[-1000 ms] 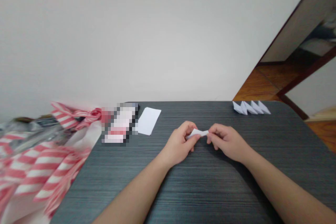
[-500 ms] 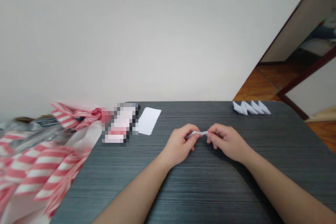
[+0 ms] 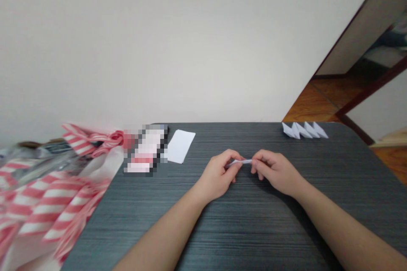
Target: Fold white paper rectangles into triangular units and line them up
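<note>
A narrow strip of folded white paper (image 3: 246,161) stretches between my two hands, just above the dark table. My left hand (image 3: 219,176) pinches its left end between thumb and fingers. At the other end, the fingertips of my right hand (image 3: 275,171) are closed on the paper. Much of the folded piece is hidden behind my fingers. Several folded white paper pieces (image 3: 303,131) stand in a row at the table's back right. To the left of my hands lies a stack of white paper sheets (image 3: 181,147).
A blurred-out phone-like object (image 3: 146,149) lies at the back left of the dark wood-grain table (image 3: 229,228). Red-and-white striped cloth (image 3: 47,203) is heaped beyond the left edge. A plain wall (image 3: 203,42) rises behind the table, and wooden floor (image 3: 313,101) shows at right.
The paper between my hands looks slightly flatter and thinner than before. My hands have barely moved, and everything else stays in place.
</note>
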`<state>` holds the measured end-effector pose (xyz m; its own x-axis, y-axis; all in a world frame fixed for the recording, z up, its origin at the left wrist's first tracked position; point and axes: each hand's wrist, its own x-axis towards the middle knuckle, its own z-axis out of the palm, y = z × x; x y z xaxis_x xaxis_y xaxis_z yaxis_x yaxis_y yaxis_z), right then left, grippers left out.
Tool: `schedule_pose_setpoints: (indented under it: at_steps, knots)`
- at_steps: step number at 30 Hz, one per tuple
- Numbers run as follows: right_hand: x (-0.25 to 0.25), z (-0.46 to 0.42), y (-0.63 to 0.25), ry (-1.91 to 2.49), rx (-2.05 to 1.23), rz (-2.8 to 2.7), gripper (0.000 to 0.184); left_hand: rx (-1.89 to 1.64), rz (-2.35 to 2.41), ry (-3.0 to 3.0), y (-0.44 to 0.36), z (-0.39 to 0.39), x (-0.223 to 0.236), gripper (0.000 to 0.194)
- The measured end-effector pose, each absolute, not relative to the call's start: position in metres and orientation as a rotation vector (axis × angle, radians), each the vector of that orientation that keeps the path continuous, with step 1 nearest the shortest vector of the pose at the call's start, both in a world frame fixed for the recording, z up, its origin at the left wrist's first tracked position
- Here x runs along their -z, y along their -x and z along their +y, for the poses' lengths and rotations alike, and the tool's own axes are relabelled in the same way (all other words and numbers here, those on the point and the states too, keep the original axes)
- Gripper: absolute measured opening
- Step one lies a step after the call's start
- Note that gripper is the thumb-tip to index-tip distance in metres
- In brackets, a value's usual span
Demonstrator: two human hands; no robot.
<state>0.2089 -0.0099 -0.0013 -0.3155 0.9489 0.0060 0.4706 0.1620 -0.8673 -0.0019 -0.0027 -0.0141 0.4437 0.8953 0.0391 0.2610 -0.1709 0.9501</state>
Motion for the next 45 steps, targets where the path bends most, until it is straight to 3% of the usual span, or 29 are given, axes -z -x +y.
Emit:
schedule_pose_setpoints:
  at_steps: [22,31,45]
  knots:
    - [0.018,-0.010,-0.204,1.277,-1.150,-1.669,0.008,-0.766,1.030,-1.787,0.001,-0.001,0.007,0.024]
    - [0.013,-0.011,-0.203,1.059,-0.503,-2.034,0.010,-0.792,1.099,-1.578,-0.001,-0.002,0.005,0.022]
    - [0.017,-0.012,-0.204,1.014,-0.435,-2.070,0.027,-0.827,1.112,-1.536,0.000,0.000,0.007,0.022]
